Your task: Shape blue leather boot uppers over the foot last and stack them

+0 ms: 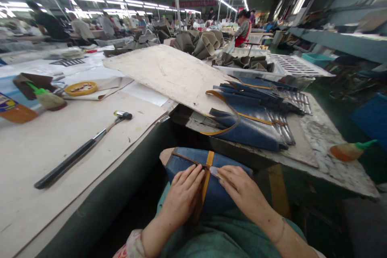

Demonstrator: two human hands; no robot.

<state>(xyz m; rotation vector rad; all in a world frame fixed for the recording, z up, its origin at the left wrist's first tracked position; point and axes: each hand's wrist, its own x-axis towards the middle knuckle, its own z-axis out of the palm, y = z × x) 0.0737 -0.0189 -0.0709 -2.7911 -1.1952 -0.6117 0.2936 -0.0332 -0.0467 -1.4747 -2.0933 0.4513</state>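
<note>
An orange bottle [19, 113] at the left edge bears a dark blue and yellow label [7, 103], cut off by the frame and with lettering that cannot be read; a red banner [196, 3] far back carries characters too small to make out. On the pale table [75, 209], a green-nozzled squeeze bottle [51, 98] leans with some dark reddish liquid at its bottom, and near it a yellow dish [80, 88] contains small pale and brown bits. A second squeeze bottle [346, 152], partly filled with something orange, lies tilted on the side board [326, 129], where blue pieces with yellow trim [254, 107] are piled. Behind them a pale crate [279, 75] holds dark olive pieces. A hammer [83, 150] lies on the pale table, head away from the person. The blue workpiece [216, 195], crossed by a yellow strip [210, 156], is on the person's lap against green cloth [223, 234]. The left hand [186, 187] rests on it with fingers nearly straight, their tips by the seam next to the strip; its thumb is hidden, so whether it pinches anything cannot be told. The right hand [237, 183] grasps what seems to be a small pale tool [213, 171], set against the seam, most of it covered by the fingers.
</note>
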